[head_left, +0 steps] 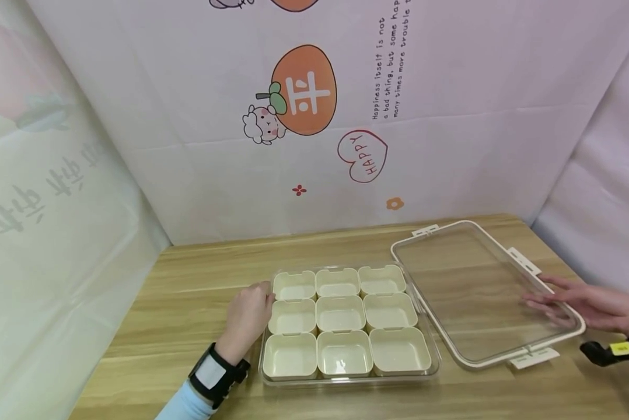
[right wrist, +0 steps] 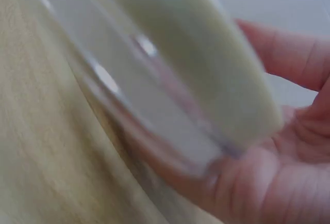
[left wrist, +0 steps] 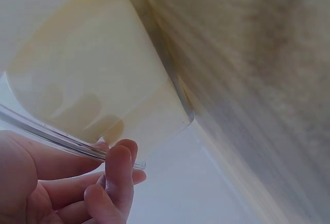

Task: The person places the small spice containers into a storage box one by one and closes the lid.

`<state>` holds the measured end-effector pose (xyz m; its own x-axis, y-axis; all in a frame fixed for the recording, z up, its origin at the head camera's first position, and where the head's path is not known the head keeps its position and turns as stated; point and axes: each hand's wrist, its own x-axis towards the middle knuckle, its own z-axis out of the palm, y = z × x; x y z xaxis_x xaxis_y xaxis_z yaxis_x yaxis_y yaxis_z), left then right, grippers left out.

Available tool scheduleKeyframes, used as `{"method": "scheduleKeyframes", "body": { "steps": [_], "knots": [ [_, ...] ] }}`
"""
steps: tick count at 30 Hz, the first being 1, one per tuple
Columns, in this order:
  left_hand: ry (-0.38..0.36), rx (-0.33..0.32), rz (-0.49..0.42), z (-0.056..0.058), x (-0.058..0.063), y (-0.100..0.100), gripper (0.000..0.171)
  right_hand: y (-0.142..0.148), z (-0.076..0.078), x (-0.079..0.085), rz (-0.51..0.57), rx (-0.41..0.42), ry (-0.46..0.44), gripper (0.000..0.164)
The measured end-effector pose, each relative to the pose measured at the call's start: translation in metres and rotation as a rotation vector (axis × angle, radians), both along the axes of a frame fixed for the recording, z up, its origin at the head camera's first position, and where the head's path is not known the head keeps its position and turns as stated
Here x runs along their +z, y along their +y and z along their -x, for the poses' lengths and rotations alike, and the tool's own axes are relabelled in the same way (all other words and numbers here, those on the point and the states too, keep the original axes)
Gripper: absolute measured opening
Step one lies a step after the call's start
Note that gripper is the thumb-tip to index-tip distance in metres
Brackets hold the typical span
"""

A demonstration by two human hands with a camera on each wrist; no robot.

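A clear plastic tray [head_left: 346, 381] lies on the table with several cream square boxes [head_left: 341, 315] arranged in rows inside it. My left hand [head_left: 248, 315] pinches the tray's left rim; the left wrist view shows thumb and fingers [left wrist: 119, 175] at the clear edge, beside a cream box [left wrist: 93, 53]. To the right is a clear lid [head_left: 477, 291] with a cream frame and clip tabs. My right hand [head_left: 593, 303] grips the lid's right edge, some fingers showing through the clear panel from beneath. The lid [right wrist: 221, 64] is blurred in the right wrist view.
The wood-grain table [head_left: 199, 280] ends at a printed white cloth [head_left: 215, 186] at the back. Cloth also hangs along the left [head_left: 57, 245] and right sides. The lid's left edge lies close alongside the tray's right side.
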<state>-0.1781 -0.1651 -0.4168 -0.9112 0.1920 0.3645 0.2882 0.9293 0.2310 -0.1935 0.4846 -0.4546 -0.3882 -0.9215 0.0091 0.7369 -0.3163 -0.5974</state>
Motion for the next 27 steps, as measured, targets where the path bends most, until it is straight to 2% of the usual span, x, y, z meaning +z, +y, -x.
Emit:
{"method": "scheduleKeyframes", "body": {
  "steps": [3,9,13,16,20,23,27],
  "knots": [
    [0.008,-0.007,0.000,-0.001,-0.001,0.001,0.019,0.001,0.000,-0.001,0.004,-0.011,0.005,0.072],
    [-0.013,0.003,0.002,-0.002,-0.003,0.001,0.018,0.005,-0.004,-0.005,0.068,-0.027,-0.119,0.059],
    [-0.008,0.007,0.001,-0.002,-0.003,0.001,0.015,0.005,-0.005,-0.007,0.114,-0.033,-0.133,0.050],
    [0.001,0.007,-0.002,-0.002,-0.003,0.001,0.015,0.004,-0.005,-0.009,0.131,-0.065,-0.163,0.048],
    [-0.005,0.007,-0.003,-0.002,-0.002,0.001,0.016,0.002,-0.007,-0.011,0.143,-0.129,-0.245,0.045],
    [-0.007,0.002,-0.002,-0.001,-0.002,0.000,0.018,0.001,-0.008,-0.011,0.152,-0.149,-0.239,0.046],
    [-0.004,-0.002,-0.005,0.000,-0.002,0.000,0.019,-0.005,-0.007,-0.007,0.182,-0.218,-0.316,0.050]
  ]
}}
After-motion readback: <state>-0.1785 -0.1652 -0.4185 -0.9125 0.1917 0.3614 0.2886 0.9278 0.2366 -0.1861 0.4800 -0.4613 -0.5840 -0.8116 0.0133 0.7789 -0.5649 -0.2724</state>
